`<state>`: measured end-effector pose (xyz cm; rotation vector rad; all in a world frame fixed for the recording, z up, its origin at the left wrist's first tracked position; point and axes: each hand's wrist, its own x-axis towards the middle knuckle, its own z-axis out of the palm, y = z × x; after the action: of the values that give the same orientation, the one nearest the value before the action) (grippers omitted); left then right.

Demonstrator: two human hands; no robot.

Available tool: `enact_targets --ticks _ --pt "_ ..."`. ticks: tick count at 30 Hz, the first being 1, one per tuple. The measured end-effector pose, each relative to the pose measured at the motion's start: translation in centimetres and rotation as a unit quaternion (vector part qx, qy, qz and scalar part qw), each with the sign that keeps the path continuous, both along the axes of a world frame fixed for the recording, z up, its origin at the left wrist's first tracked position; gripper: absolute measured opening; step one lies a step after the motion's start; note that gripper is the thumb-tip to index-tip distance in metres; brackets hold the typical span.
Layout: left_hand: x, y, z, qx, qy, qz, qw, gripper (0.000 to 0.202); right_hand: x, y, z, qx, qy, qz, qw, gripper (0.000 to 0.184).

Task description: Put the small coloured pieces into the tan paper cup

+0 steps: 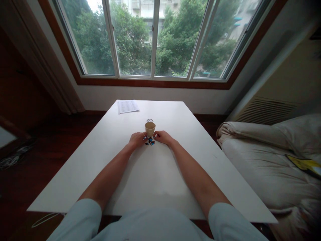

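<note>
Fingers of the left hand (136, 139) and right hand (163, 136) are curled inward, 1 hand on each side of the tan, tapered, open-topped cup (150, 129). Whether either set grips a piece cannot be told at this size. The cup is upright over the white, flat-topped table (155, 180). Small black-and-blue pieces (151, 142) lie clustered on the cup's near side, between the 2 hands. White printed paper sheets (127, 106) lie at the table's far left corner.
</note>
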<state>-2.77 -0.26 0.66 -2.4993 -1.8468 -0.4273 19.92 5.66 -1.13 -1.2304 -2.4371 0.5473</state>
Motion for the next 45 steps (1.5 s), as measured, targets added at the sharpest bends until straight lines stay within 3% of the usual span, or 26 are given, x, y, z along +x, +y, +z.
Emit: enact_targets --ticks 8,19,30,45 --pt "0.1 -0.4 0.6 0.141 -0.095 0.02 0.985 0.029 0.3 0.5 -0.7 -0.016 0.045 -0.014 0.999 0.021" --pt "1.3 0.2 0.5 0.23 -0.172 0.042 0.957 0.032 -0.5 0.2 -0.8 0.011 0.03 -0.049 0.998 0.021" --pt "1.1 0.7 0.5 0.154 -0.256 0.085 0.951 0.033 -0.9 -0.3 -0.5 0.016 0.013 -0.067 0.998 0.02" --pt "1.4 0.8 0.1 0.128 -0.323 0.065 0.935 0.036 -1.0 -0.4 -0.5 0.022 -0.002 -0.071 0.997 0.02"
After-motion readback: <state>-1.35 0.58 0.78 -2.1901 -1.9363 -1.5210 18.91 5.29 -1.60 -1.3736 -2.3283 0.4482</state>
